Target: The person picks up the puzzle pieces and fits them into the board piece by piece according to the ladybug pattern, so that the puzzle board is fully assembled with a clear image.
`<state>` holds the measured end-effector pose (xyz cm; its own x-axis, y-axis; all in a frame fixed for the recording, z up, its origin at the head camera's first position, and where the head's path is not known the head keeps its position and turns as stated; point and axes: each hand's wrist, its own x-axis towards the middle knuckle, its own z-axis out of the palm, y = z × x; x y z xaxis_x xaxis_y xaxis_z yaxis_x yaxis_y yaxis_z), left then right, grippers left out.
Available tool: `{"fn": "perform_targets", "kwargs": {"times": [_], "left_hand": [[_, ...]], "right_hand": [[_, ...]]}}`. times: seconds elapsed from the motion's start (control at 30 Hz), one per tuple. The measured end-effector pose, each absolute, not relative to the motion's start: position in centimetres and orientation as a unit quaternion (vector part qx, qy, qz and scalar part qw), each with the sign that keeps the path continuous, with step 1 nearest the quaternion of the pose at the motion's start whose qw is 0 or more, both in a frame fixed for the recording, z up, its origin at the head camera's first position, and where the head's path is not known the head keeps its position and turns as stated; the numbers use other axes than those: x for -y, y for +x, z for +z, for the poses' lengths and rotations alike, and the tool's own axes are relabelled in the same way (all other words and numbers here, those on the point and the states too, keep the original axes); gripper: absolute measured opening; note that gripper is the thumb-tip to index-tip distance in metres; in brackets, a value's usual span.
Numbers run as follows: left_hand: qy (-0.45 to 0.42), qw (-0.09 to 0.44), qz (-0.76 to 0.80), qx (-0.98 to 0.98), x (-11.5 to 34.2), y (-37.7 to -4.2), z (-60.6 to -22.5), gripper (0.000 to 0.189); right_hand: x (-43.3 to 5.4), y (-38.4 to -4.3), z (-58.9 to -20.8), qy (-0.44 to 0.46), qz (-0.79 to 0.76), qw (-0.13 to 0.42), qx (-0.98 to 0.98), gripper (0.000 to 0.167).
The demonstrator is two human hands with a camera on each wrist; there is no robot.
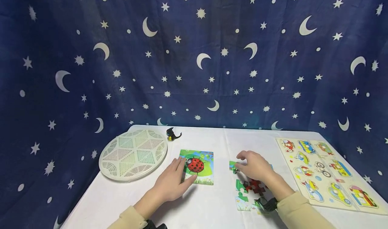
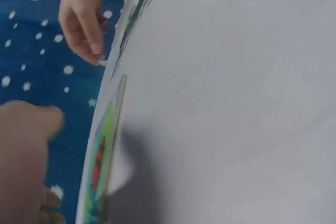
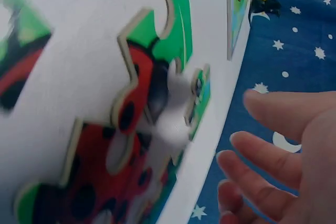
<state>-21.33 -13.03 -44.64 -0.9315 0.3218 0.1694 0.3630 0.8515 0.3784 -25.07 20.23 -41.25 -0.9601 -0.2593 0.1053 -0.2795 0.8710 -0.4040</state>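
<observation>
Several puzzle pieces (image 1: 257, 186) are spread on the surface (image 1: 221, 205), mostly just to the near side of the right hand (image 1: 256, 165), its fingers parted from the thumb, nothing seen held; the left hand (image 1: 172, 182), fingers extended, is placed farther off, at the ladybug picture's (image 1: 195, 165) left edge.

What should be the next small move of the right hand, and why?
Probably the right hand should nudge the piece with the ladybird's head towards its neighbours: the hand seems to hold nothing, and white table shows in gaps among the loose pieces.
</observation>
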Motion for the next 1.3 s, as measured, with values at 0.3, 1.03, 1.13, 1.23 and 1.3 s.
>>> {"fn": "perform_targets", "kwargs": {"times": [0.3, 1.03, 1.13, 1.23, 1.3], "left_hand": [[-0.142, 0.099, -0.231, 0.957, 14.9, -20.2, -48.6, 0.086], [-0.118, 0.173, -0.227, 0.951, 14.4, -20.6, -48.3, 0.067], [-0.125, 0.158, -0.225, 0.953, 14.5, -20.6, -48.3, 0.067], [-0.13, 0.144, -0.225, 0.955, 14.5, -20.5, -48.5, 0.069], [-0.132, 0.139, -0.228, 0.955, 14.4, -20.4, -48.6, 0.069]], "right_hand": [[-19.5, -26.8, -42.9, 0.133, 0.208, -0.033, 0.968, 0.048], [-18.3, -27.1, -41.8, 0.101, 0.329, -0.077, 0.936, 0.028], [-18.1, -27.3, -42.0, 0.095, 0.387, -0.089, 0.913, 0.022], [-17.6, -27.4, -42.3, 0.08, 0.433, -0.102, 0.892, 0.02], [-17.1, -27.4, -42.6, 0.067, 0.452, -0.103, 0.884, 0.022]]}}
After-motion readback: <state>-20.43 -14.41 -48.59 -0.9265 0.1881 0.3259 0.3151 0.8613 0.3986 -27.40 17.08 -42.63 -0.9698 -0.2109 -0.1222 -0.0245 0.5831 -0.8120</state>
